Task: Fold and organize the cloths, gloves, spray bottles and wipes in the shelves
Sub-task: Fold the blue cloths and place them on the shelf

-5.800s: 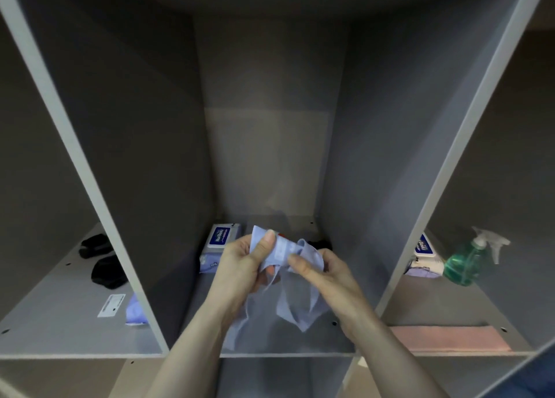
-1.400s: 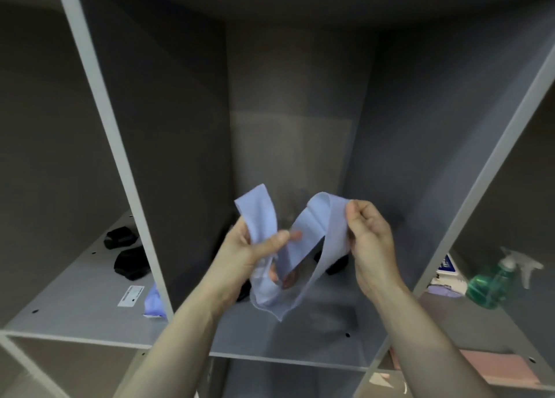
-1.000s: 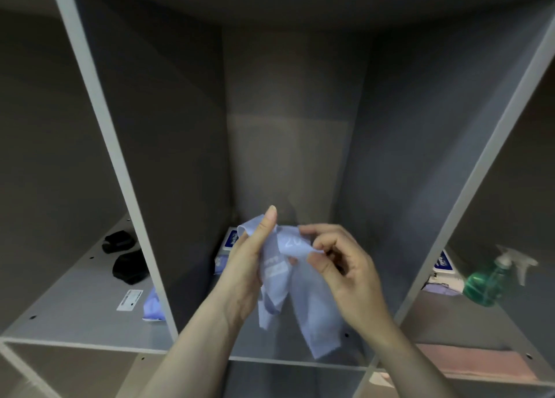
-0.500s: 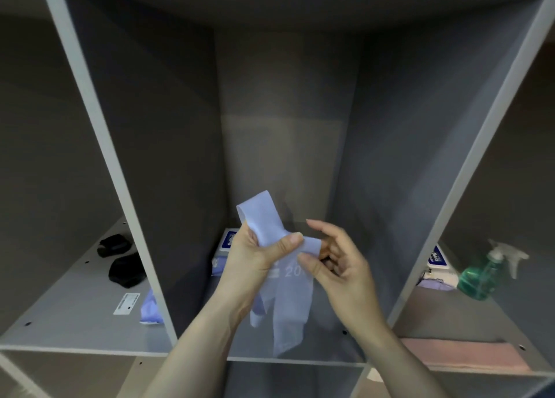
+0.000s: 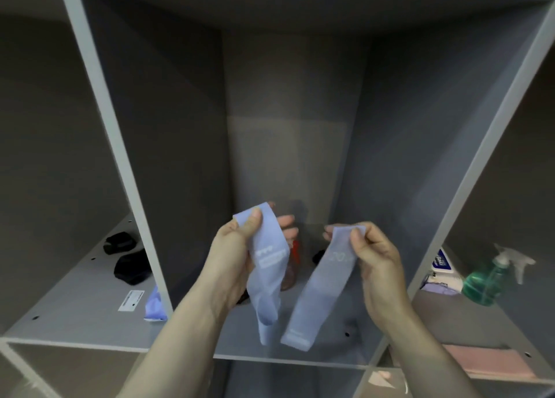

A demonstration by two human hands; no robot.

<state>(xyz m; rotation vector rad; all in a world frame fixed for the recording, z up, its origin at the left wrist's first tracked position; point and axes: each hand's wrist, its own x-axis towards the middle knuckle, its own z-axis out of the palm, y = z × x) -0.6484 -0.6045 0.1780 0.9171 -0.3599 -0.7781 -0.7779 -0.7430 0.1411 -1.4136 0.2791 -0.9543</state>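
Left hand: your left hand [image 5: 237,256] pinches one pale blue strip [image 5: 267,265] at its top.
Right hand: your right hand [image 5: 375,259] pinches the other strip [image 5: 324,292].
Place: both hang before the middle shelf [image 5: 330,352].

In front of the middle shelf compartment [image 5: 300,358], the left hand [image 5: 237,259] pinches one pale blue glove [image 5: 267,274], and the right hand [image 5: 375,262] pinches another glove [image 5: 318,301]. Both hang down, apart.

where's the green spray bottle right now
The green spray bottle stands in the right-hand shelf compartment in the head view, just right of a wipes pack and behind a folded pink cloth.
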